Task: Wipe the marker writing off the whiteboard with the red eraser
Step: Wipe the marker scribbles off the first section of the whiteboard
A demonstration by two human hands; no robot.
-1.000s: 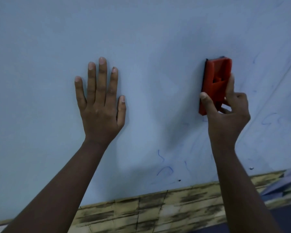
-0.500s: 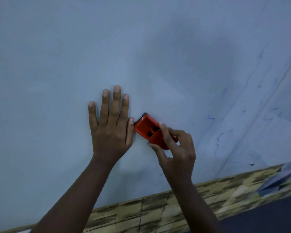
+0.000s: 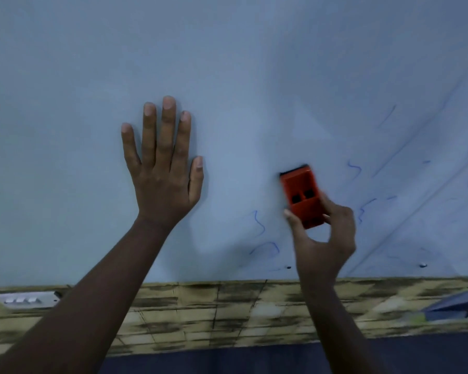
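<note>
Red eraser point(image 3: 301, 197) against whiteboard point(image 3: 227, 63), lower end pinched by right hand point(image 3: 323, 241) fingers point(image 3: 325, 205).

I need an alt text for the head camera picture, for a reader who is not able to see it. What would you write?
A person's right hand holds a red eraser against a whiteboard, with faint blue marker strokes left and right of it. The left hand rests flat and open on the board, apart from the eraser. A yellowish patterned strip runs below the board.
</note>
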